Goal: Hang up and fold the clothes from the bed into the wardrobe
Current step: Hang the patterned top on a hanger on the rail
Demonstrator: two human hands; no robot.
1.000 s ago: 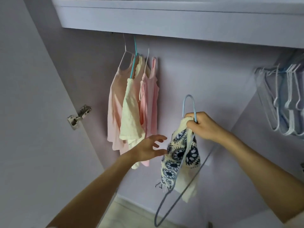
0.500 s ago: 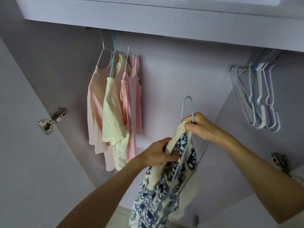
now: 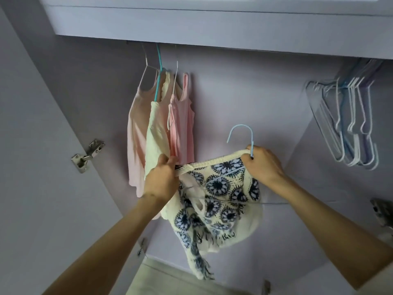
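The right hand (image 3: 262, 165) has its fingers curled round the neck of the blue hanger (image 3: 244, 133), just under the hook, and pinches the cream top edge of the patterned top (image 3: 221, 188) against it. The hook rises free above the knuckles, not on any rail. From that grip the knitted edge runs leftward, stretched nearly level, to the left hand (image 3: 162, 179), whose fingers are closed on the edge's other end; its back faces the camera, so the fingertips are hidden. Below and between the two hands the top hangs in a loose bunch, its fringe trailing lowest. A thin bar of the hanger shows across the cloth below the right wrist.

Just behind the left hand, three garments (image 3: 161, 128) hang from hangers at the wardrobe's (image 3: 234, 86) upper left, under the shelf (image 3: 212, 22). A bunch of bare hangers (image 3: 348, 124) hangs at the upper right, well apart from the hands. A metal hinge (image 3: 88, 155) sits on the left door.
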